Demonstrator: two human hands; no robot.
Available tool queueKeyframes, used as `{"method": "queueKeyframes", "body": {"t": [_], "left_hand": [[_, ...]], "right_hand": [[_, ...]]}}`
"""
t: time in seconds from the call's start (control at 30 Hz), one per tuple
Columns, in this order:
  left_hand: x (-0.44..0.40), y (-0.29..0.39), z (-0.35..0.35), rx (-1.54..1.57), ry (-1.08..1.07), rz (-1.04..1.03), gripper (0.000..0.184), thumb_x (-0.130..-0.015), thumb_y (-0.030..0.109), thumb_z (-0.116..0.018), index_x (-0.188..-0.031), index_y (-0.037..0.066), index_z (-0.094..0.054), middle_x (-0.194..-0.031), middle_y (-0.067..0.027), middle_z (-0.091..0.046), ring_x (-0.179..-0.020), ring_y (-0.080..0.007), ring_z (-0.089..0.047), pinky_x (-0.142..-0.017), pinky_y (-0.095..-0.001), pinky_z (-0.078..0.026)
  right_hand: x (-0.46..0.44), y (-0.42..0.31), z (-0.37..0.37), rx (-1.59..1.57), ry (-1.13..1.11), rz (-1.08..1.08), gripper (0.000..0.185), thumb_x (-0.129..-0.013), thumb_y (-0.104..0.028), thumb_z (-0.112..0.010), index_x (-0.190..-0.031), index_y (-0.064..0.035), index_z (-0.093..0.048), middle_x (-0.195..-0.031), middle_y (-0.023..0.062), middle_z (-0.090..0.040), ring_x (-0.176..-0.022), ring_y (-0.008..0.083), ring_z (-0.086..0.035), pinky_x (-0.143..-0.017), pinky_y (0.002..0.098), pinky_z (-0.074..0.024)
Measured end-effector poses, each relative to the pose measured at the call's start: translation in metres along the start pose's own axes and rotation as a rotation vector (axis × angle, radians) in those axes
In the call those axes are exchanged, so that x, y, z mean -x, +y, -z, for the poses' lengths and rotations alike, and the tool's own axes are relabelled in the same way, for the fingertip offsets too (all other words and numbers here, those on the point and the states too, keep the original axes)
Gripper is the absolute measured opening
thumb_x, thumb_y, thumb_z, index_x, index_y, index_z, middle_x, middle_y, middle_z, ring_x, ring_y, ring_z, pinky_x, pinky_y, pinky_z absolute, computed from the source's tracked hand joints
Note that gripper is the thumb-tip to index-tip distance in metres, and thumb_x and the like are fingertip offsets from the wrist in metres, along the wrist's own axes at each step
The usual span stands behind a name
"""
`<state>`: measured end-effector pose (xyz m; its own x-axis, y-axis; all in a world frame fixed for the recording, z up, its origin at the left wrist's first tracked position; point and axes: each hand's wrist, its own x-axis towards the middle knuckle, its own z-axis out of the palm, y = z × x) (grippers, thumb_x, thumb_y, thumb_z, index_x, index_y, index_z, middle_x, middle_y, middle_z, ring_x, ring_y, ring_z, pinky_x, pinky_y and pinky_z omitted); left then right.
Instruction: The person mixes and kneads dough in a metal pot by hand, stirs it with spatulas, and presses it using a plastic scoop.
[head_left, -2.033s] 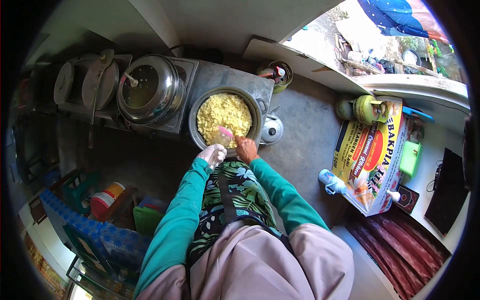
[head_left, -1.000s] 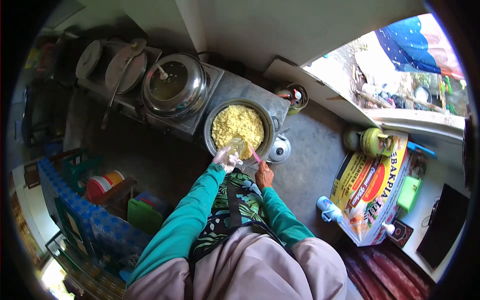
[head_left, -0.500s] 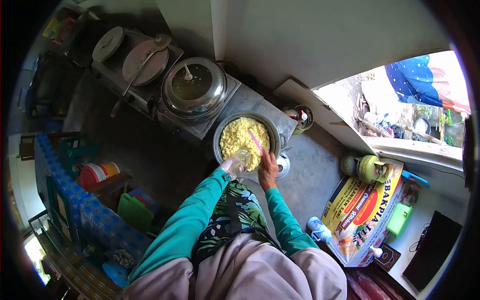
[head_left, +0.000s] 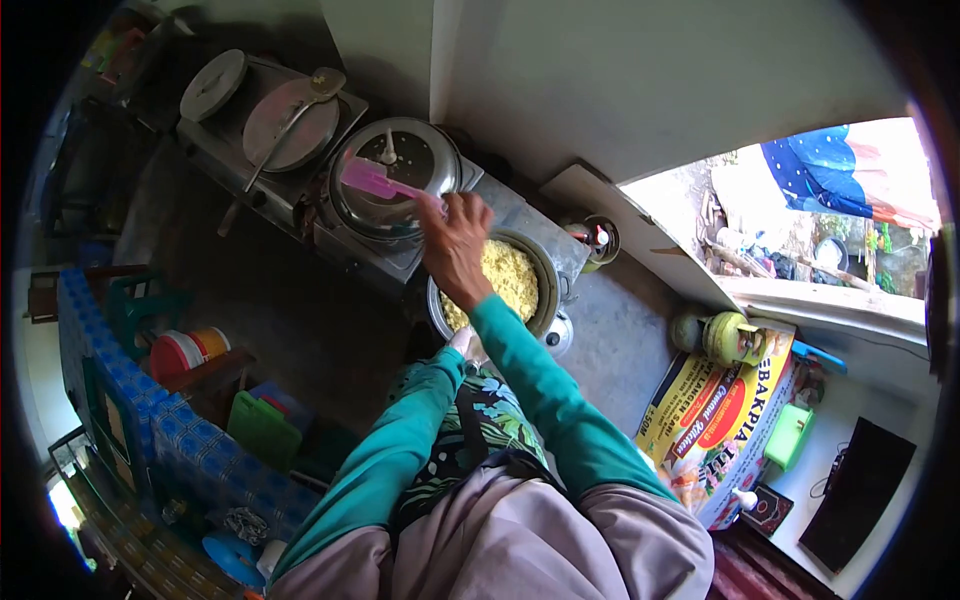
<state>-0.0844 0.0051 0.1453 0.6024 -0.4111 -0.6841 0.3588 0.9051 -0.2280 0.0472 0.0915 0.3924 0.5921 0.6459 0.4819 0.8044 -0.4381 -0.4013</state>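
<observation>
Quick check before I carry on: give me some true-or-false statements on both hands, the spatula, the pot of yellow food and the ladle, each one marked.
1. The right hand holds the pink spatula. True.
2. The spatula's blade is buried in the yellow food. False: it is raised clear, showing in front of the glass-lidded pan.
3. The left hand is by the near side of the pot. True.
4. A lid covers the pot of yellow food. False: the pot is open.
5. The long-handled ladle lies across a round, flat disc. True.
</observation>
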Motion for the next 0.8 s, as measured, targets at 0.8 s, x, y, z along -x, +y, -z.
{"method": "queueKeyframes", "body": {"t": [0.8], "left_hand": [[-0.096, -0.072, -0.066, 0.036, -0.018, 0.06, 0.018, -0.075, 0.016, -0.057, -0.085, 0.0, -0.054, -0.072, -0.0077, -0.057, -0.069, -0.0187, -0.055, -0.069, -0.0282, -0.043]], "right_hand": [[0.207, 0.12, 0.09, 0.336, -0.88, -0.203, 0.015, -0.072, -0.016, -0.047, -0.078, -0.007, -0.057, -0.065, 0.0103, -0.059, -0.061, 0.023, -0.06, -0.047, 0.0359, -0.0447]]}}
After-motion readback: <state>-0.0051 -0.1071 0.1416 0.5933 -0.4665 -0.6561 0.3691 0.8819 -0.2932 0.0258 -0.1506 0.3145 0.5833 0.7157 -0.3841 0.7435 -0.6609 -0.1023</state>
